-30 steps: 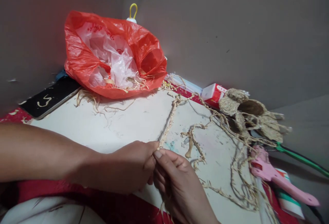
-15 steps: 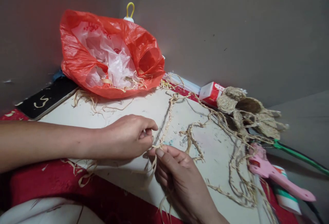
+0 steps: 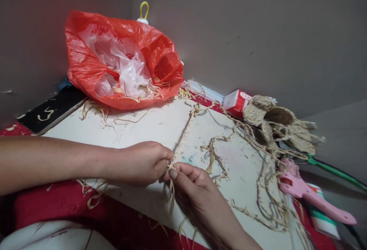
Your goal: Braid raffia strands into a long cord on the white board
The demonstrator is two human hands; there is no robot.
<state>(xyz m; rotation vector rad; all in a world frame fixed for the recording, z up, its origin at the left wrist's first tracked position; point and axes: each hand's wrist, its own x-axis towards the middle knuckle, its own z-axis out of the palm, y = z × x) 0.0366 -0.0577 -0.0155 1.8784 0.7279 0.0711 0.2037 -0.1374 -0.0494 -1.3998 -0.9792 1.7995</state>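
**Two bare hands meet over a thin plait of pale fibre**

At lower centre, the right hand (image 3: 197, 189) pinches the end of a braided cord (image 3: 185, 133) between thumb and forefinger. The left hand (image 3: 149, 162), curled into a fist, meets it there and appears to nip the cord too, though its fingertips are partly hidden. From the hands the cord runs to the picture's centre, along a white board (image 3: 143, 131); loose strands (image 3: 171, 192) dangle below.

The cord looks light, soft and bendy, probably dry rather than slippery; single strands might fray or snap. The surest hold is likely a fingertip pinch where plait meets loose strands.
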